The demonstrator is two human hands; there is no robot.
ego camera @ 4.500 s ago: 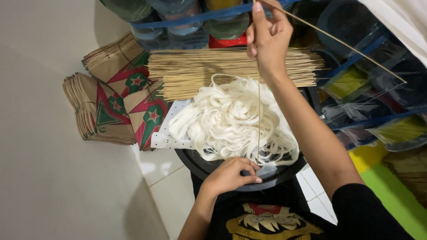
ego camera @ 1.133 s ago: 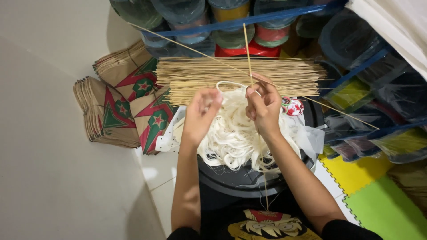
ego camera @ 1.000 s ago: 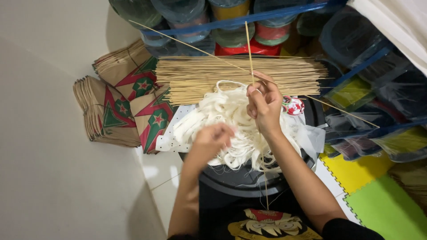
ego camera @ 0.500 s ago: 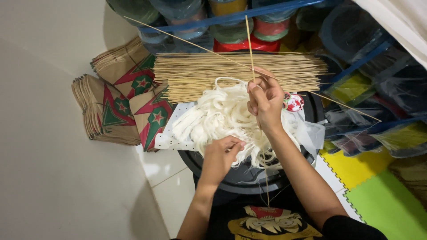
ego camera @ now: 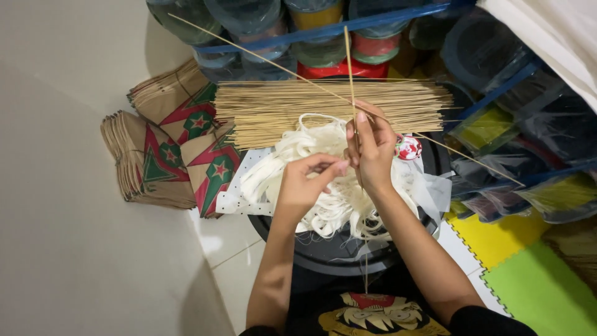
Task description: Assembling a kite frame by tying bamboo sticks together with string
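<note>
1. Pale floor tiles fill the left side of the view; yellow and green foam mats lie at lower right.
2. Clear plastic jars sit behind a blue rail along the top edge.
3. Stacks of brown paper cones with red and green star prints lie on the floor, left of the work area.
4. One round black tray sits in front of the person and carries a heap of white strips.
5. One bundle of thin bamboo sticks lies crosswise just beyond the heap, at the tray's far edge.
6. Right hand: fingers closed together, pinching two thin crossed sticks. One stick stands nearly upright in the view; the other runs diagonally from upper left to lower right.
7. Left hand: fingers curled, thumb and forefinger tips brought together just beside the right hand's fingers at the crossing point. Whether it grips a thread or strip cannot be determined.
8. One thin thread hangs down from below the right hand toward the person's lap.
9. One small red-and-white round object sits just right of the right hand, on the tray edge.
</note>
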